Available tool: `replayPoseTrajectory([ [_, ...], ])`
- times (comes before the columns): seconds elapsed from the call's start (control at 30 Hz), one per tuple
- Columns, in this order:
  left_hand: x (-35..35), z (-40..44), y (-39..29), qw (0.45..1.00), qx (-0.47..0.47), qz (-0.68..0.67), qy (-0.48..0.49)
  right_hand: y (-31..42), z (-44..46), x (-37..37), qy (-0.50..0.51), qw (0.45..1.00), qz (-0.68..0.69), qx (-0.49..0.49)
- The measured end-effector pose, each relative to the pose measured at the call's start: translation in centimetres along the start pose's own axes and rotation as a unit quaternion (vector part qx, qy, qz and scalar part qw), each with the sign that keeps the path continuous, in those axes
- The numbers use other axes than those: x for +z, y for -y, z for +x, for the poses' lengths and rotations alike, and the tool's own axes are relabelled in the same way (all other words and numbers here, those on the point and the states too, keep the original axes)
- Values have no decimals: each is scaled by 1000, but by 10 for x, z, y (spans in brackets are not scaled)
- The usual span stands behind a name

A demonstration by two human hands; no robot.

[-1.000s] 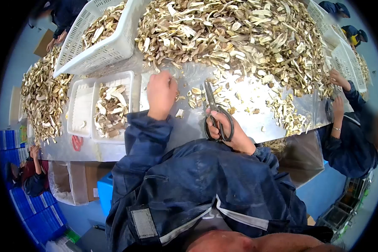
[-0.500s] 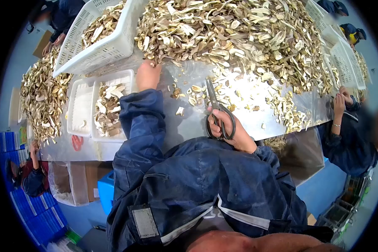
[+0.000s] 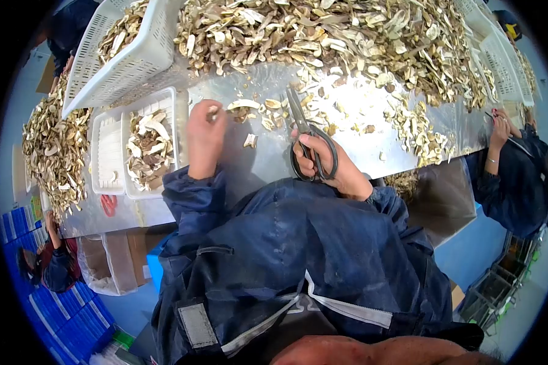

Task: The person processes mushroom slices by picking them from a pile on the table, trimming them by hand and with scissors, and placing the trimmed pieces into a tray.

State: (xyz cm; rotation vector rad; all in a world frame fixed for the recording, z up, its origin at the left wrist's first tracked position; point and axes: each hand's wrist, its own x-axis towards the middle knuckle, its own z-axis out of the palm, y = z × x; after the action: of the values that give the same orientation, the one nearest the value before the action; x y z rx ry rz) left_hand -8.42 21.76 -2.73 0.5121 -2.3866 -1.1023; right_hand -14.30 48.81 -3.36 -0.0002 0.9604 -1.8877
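My right hand (image 3: 330, 159) is closed round the black handles of a pair of scissors (image 3: 298, 109), whose blades point away from me over the metal table. Farther left, my left hand (image 3: 206, 132) is above the table with its fingers curled in; a small piece shows at the fingertips. Just right of it, a long pale slice (image 3: 243, 104) lies among several small pieces. The large pile of dried slices (image 3: 323, 36) spreads beyond both hands. Left of my left hand, a white tray (image 3: 175, 131) holds slices in its right compartment.
A white perforated basket (image 3: 119, 74) with slices stands at the upper left. Another pile (image 3: 55, 152) lies at the far left, near red scissors (image 3: 108, 205). A co-worker's hands (image 3: 499, 129) are at the right edge. Pale trimmings (image 3: 417, 134) lie right of my scissors.
My left hand has come back from the pile's edge toward me, and a long pale slice now lies beside it. The view has shifted slightly. My right hand still holds the scissors.
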Motion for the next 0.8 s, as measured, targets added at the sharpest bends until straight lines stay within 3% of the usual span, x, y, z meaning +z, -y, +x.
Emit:
replayPoseTrajectory([
  [0.03, -8, -1, -10, 996, -93, 6, 13, -1, 2, -1, -1, 1000, 3, -1],
  [0.17, -2, 6, -18, 994, -101, 49, -2, -2, 4, 0, -3, 1000, 1, 2],
  [0.3, 26, 18, -16, 988, 83, 100, 78, -3, 1, 3, -13, 1000, 0, -4],
  [0.4, 28, 25, -25, 964, 92, 197, 155, -2, -2, 5, -35, 999, -9, 1],
  [0.53, 21, 29, -23, 952, 145, 222, 154, -1, -2, 5, -29, 999, -14, 5],
  [0.6, 13, 27, -27, 986, 20, 67, 154, 4, -9, 12, -28, 999, -40, 3],
  [0.67, 6, 26, -25, 980, -98, -93, 148, 10, -17, 19, -31, 996, -81, 3],
  [0.73, -4, 25, -19, 937, -205, -251, 133, 13, -21, 24, -33, 990, -137, 4],
  [0.8, 1, 15, -23, 876, -253, -401, 84, 14, -19, 26, -25, 972, -232, -11],
])
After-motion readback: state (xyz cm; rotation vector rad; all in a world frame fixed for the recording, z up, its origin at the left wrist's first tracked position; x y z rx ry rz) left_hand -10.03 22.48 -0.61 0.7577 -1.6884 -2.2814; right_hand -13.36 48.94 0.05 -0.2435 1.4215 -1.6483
